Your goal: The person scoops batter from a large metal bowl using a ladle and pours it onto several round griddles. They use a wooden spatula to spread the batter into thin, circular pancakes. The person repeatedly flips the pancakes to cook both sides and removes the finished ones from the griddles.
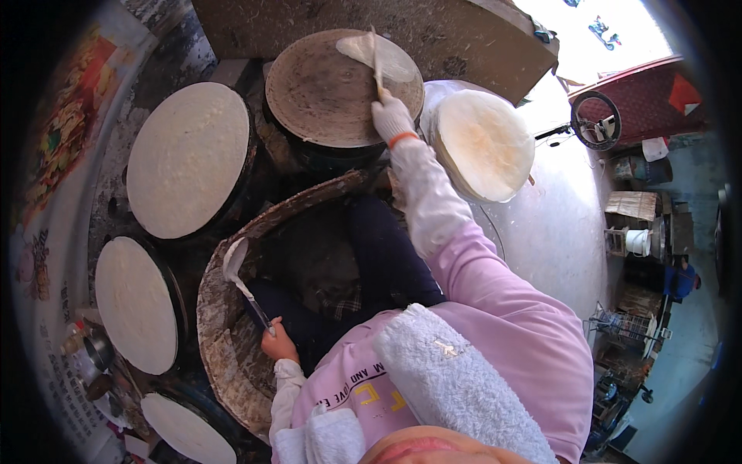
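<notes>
In my bare left hand [281, 345] is the handle of a ladle [233, 261]. Its bowl, coated with pale batter, is over the rim of a curved, crusted surround [211, 301]. My right hand [394, 118], in a white knit glove, grips a thin wooden spreader [377, 64]. The spreader reaches across a round brown griddle [324, 93], over a patch of pale batter [400, 66] at its far right side. Bare griddle surface shows around the patch. To the right of my right hand lies a stack of round flatbreads [487, 145], the top one lightly browned.
Along my left stand more round griddles covered by pale sheets: a large one [188, 159], a middle one [137, 304] and a near one [188, 429]. Behind the brown griddle rises a brown board [371, 23]. Small containers [98, 351] crowd the left. A person [681, 281] is far right.
</notes>
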The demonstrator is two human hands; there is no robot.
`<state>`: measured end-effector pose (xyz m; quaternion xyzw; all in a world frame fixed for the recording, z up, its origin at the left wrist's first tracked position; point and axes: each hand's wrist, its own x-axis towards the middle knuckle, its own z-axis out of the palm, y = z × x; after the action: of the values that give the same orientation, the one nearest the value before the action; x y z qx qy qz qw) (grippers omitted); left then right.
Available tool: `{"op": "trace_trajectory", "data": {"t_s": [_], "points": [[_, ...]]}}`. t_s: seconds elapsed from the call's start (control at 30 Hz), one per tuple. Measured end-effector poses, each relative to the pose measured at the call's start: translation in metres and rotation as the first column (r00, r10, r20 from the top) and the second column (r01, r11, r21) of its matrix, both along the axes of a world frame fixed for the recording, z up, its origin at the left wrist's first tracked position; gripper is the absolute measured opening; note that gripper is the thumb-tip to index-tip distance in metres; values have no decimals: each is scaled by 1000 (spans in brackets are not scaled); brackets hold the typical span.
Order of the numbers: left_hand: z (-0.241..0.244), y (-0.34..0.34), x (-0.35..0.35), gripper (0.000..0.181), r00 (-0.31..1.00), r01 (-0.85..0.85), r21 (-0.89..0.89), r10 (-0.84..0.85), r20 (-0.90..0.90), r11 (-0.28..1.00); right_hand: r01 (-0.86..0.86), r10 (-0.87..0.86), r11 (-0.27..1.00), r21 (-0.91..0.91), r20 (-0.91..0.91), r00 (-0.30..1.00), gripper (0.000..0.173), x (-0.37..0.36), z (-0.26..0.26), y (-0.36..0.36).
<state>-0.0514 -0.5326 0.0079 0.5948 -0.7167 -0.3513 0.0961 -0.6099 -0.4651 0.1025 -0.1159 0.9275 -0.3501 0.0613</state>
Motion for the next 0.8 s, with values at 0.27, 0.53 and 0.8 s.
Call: {"op": "trace_trajectory", "data": {"t_s": [0.27, 0.53, 0.8], "points": [[2, -4, -5, 28, 1000, -13, 27, 13, -5, 1000, -191, 191, 981, -15, 26, 981, 43, -2, 7, -29], [8, 1, -11, 26, 999, -29, 33, 29, -14, 999, -262, 261, 965, -17, -44, 964, 45, -78, -28, 41], [7, 4, -16, 26, 999, -28, 13, 28, 24, 1000, -449, 457, 875, 179, -5, 889, 43, -1, 8, -19]]}}
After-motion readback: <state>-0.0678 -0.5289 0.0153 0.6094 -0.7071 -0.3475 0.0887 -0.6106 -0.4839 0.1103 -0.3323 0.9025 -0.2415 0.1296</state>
